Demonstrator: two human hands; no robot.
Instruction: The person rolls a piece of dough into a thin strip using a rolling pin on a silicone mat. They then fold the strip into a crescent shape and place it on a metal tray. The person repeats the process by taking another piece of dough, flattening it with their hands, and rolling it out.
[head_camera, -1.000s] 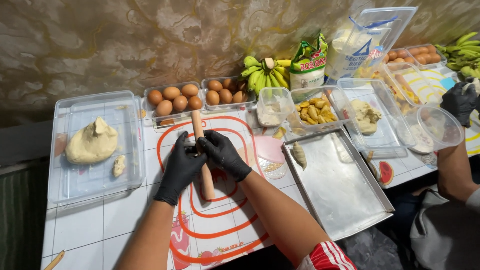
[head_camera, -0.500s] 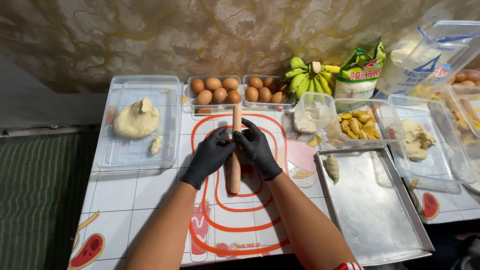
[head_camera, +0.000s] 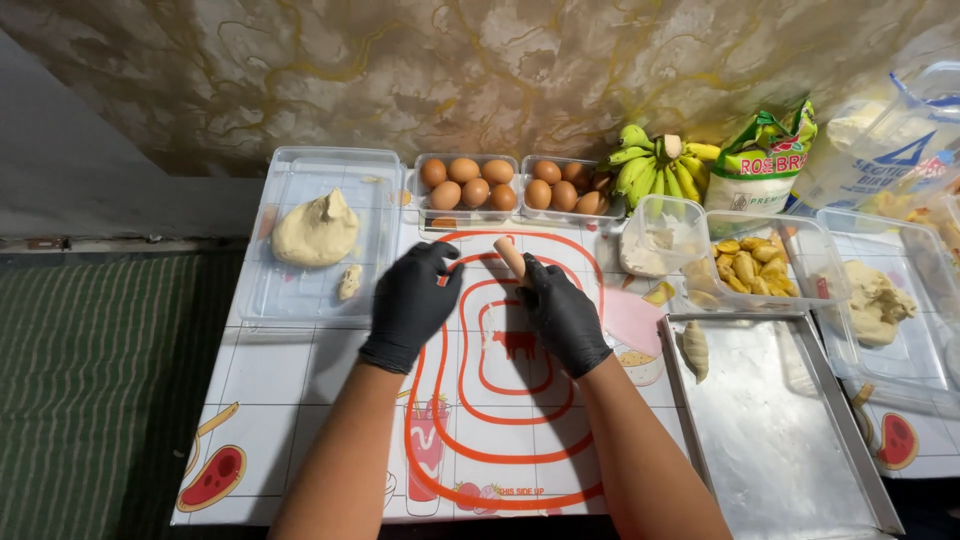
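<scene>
Closing its grip, right hand (head_camera: 562, 315) holds rolling pin (head_camera: 511, 258); left hand (head_camera: 412, 300) open.

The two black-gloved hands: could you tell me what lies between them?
In the head view, only bare baking mat separates left hand from right hand, which grips the rolling pin.

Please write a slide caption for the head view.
Two black-gloved hands, left and right, with a wooden rolling pin on a mat.

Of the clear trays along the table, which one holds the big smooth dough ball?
The far-left tray, beside the left hand. Its dough ball is large and smooth with a small scrap below it; the right-side tray holds a rougher, flatter lump.
</scene>
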